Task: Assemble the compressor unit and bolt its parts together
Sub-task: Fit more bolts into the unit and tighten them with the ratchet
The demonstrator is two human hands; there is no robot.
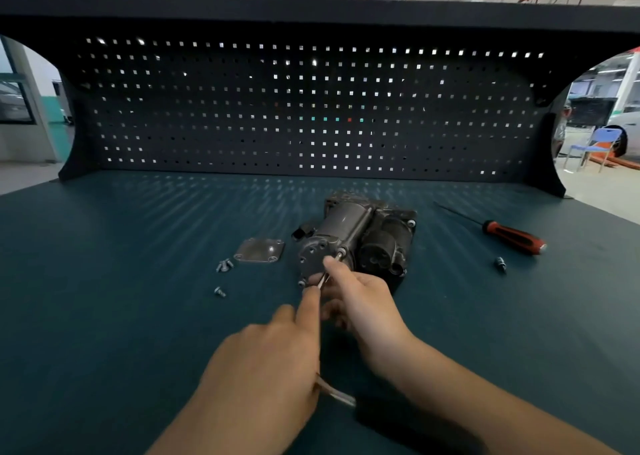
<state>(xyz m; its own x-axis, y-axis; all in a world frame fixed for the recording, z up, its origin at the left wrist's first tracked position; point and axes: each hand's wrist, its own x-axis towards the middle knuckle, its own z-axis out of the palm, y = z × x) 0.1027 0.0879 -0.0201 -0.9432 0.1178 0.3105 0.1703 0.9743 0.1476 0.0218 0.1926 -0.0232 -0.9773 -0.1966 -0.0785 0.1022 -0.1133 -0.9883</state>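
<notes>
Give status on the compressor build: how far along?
Done: one through-bolt runs along the compressor unit. In hand: left hand and right hand pinch a thin bolt at its end face. To do: cover plate and small bolts lie loose; screwdriver lies untouched at the right.
</notes>
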